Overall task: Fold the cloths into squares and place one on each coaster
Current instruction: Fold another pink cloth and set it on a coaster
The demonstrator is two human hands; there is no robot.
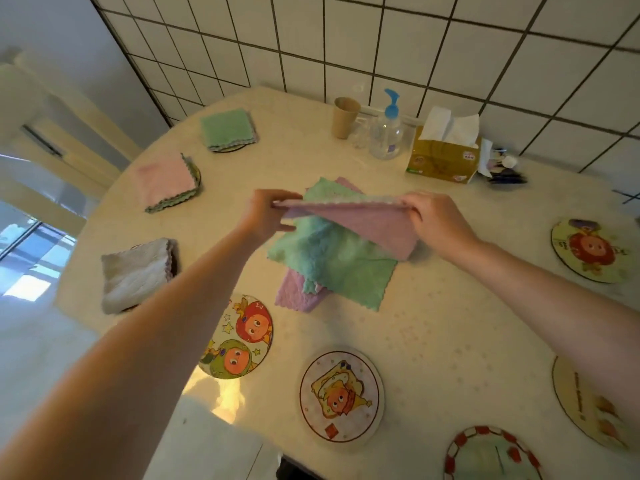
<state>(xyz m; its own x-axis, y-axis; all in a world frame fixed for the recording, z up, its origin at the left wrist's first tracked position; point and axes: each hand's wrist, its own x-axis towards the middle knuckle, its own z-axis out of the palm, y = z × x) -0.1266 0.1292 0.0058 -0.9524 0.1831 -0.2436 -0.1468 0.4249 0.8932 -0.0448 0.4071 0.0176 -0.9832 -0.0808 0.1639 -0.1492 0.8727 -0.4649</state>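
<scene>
Bare cartoon coasters (pixel 341 396) are ranged along the near edge of the cream table (pixel 450 323). Above its middle, a pink cloth (pixel 360 220) is held folded over, one end pinched by the left hand (pixel 266 211) and the other by the right hand (pixel 433 220), over a loose pile of green and pink cloths (pixel 332 261). Three folded cloths (pixel 166 183) are already set on coasters at the left. A tissue box (pixel 443 157) is seen by the tiled wall.

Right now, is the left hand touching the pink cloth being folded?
Touching. In the head view the left hand pinches one end of the pink cloth with its fingers; the right hand holds the other end.
</scene>
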